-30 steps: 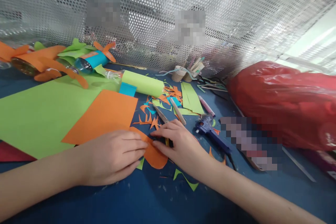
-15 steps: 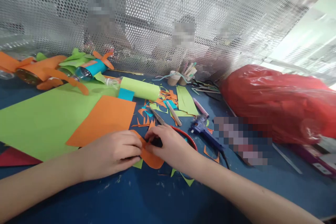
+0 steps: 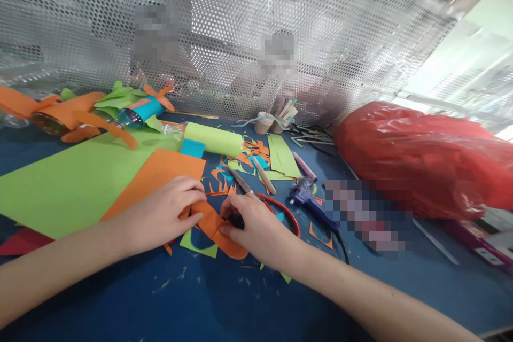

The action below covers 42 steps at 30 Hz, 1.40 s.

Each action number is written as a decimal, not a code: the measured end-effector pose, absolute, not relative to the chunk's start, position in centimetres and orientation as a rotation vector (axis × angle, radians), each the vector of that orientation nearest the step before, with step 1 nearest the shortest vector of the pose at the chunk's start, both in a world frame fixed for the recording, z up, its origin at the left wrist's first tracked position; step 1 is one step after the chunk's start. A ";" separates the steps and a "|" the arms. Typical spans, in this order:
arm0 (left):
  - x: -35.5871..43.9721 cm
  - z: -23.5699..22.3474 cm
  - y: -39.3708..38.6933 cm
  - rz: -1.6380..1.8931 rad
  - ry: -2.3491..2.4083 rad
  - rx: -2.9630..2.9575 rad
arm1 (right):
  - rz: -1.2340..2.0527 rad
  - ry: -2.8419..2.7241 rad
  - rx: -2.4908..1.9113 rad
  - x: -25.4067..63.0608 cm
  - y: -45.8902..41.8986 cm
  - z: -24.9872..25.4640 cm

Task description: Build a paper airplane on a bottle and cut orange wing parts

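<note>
Between both hands is a curved orange paper piece [image 3: 210, 220] with a rounded lower end, held just above the blue table. My left hand [image 3: 170, 211] pinches its upper left end between thumb and fingers. The thumb and forefinger of my right hand [image 3: 256, 227] close on its middle, near a seam or crease. Partly covered by the right hand lies a pair of scissors [image 3: 245, 184], red handle to the right and blades pointing away. A green paper scrap [image 3: 198, 244] lies under the orange piece. Beneath the left hand is an orange sheet [image 3: 168, 168].
A large green sheet [image 3: 52, 181] lies left. Behind stand paper-wrapped bottles, one green bottle [image 3: 214, 139] among them. Right are a blue glue gun [image 3: 316, 208] with its cord, a marker [image 3: 305, 165] and a red plastic bag [image 3: 417, 160]. A perforated metal screen [image 3: 224, 26] borders the back.
My left hand has shifted left and slightly up along the orange piece, uncovering more of it and the green scrap. My right hand stays nearly in place.
</note>
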<state>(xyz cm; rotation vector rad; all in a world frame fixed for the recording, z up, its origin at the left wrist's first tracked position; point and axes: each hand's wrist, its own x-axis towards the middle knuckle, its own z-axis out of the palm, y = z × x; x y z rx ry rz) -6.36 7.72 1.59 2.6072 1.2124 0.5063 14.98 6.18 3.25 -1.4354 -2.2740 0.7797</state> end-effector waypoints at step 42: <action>0.9 3.4 8.1 0.876 0.830 1.392 | 1.336 -1.362 -1.008 20.1 7.2 3.7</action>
